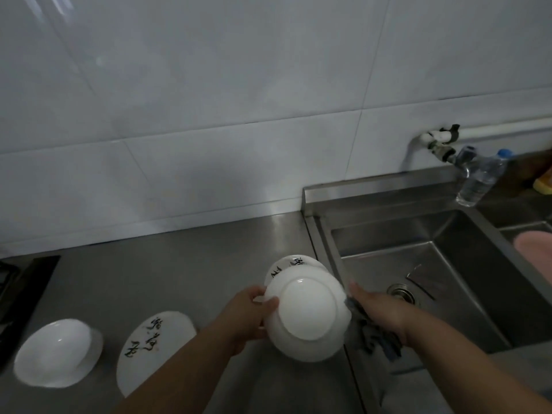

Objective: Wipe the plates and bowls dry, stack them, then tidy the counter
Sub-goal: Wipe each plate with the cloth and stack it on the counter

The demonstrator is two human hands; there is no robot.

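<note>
1. Left hand (254, 316): fingers (270, 304) curled on the rim of a white plate (307, 316), thumb on the back, the rest hidden behind it. The plate is up off the table (194, 264), tilted, foot ring facing me, over the table edge by the sink (418, 264).
2. Right hand (385, 315): holds a dark cloth (373, 339) bunched under the palm and pressed to the plate's right rim. Forefinger stretched out along the rim. Can't see the thumb.
3. Handling, my read: glazed ceramic, so stiff, middling weight, brittle, and slippery if wet. There's steel below, so a drop likely chips it. Best grip is at the rim, thumb opposing fingers. I'd feed the rim round into the cloth and not pinch the foot ring alone.
4. The cloth is soft and limp and wraps a rim easily. Take it as a wad.
5. Dish count: four for sure.
   - The one in hand.
   - A second plate (294, 262), black lettering, flat on the table right behind it.
   - A third plate (155, 339), also lettered, further left.
   - One white bowl (53, 351), far left, tipped.
6. The bowl seems to lean on something grey under its right side. Can't tell if that's another dish, and I see no other stacking.
7. Other counts: one pink cloth (531, 243) at the far right edge, one water bottle (478, 177) beside the tap (442, 141).
</note>
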